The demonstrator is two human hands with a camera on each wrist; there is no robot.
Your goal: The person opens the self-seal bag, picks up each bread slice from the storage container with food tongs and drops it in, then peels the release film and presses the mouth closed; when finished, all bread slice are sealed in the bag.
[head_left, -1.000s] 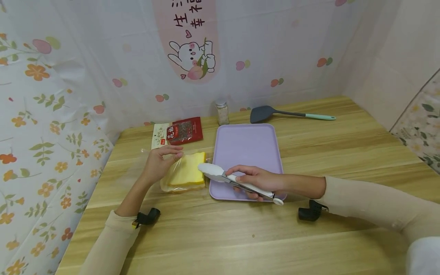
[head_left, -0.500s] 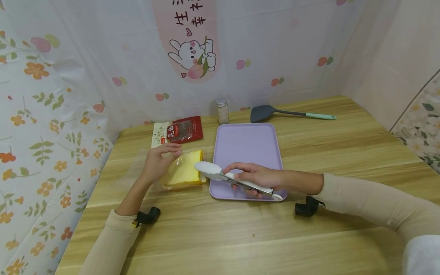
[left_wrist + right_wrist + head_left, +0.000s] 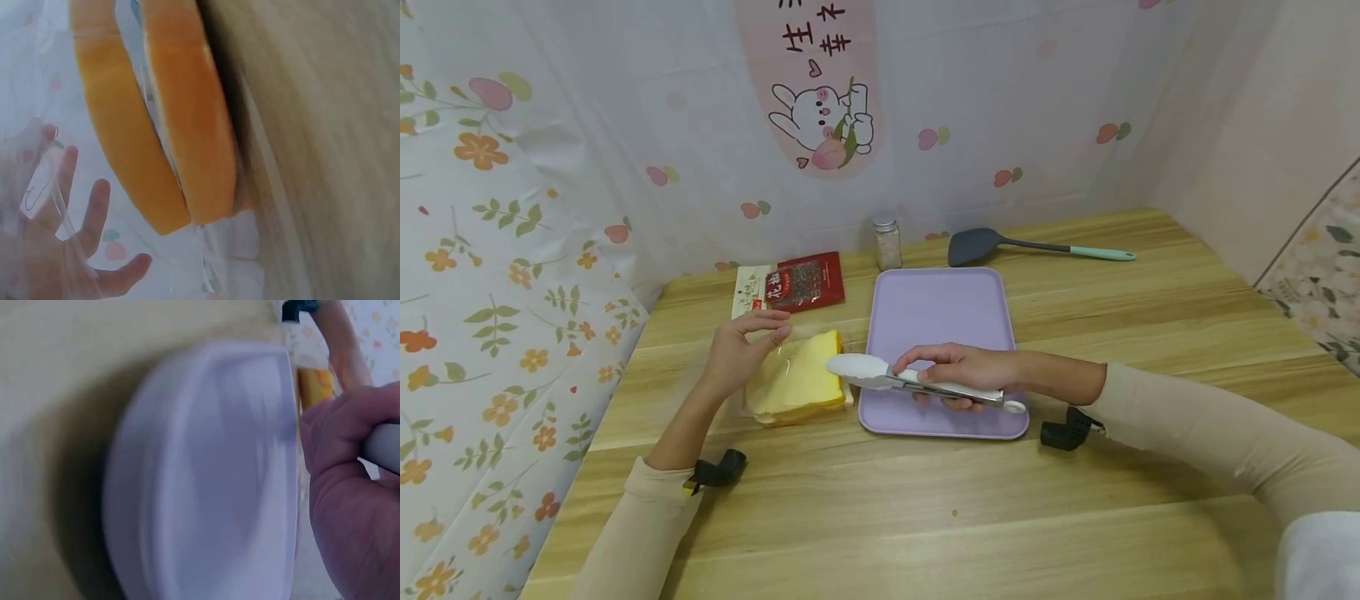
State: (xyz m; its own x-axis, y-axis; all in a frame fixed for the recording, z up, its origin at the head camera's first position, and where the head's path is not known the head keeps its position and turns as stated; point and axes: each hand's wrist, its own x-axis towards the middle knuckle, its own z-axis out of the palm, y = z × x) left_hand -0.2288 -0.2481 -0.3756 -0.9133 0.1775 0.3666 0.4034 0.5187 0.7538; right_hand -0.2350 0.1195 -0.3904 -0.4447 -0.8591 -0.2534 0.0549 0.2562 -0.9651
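My right hand (image 3: 958,375) grips white-tipped metal tongs (image 3: 857,367), held low over the tray. The tips meet the right edge of the upper slice of yellow-crusted bread (image 3: 801,371). A second slice (image 3: 190,125) lies beneath; in the left wrist view the slices touch at one end and stand apart toward the other. Clear plastic film (image 3: 231,240) surrounds them. At the bread's upper left my left hand (image 3: 741,354) touches the film, its thumb and fingers spread apart in the left wrist view. The right wrist view shows a tongs handle (image 3: 384,447) in my fist.
A lilac tray (image 3: 940,304) lies right of the bread, under my right hand. Behind stand a spice jar (image 3: 887,243) and a red seasoning packet (image 3: 805,282) overlapping a pale packet (image 3: 749,287). A dark spatula (image 3: 973,247) with a mint handle lies at the back right.
The upper slice has shifted slightly left and turned a little at the tongs' tips. The tongs have swung closer to level. My left hand has stayed almost in place.
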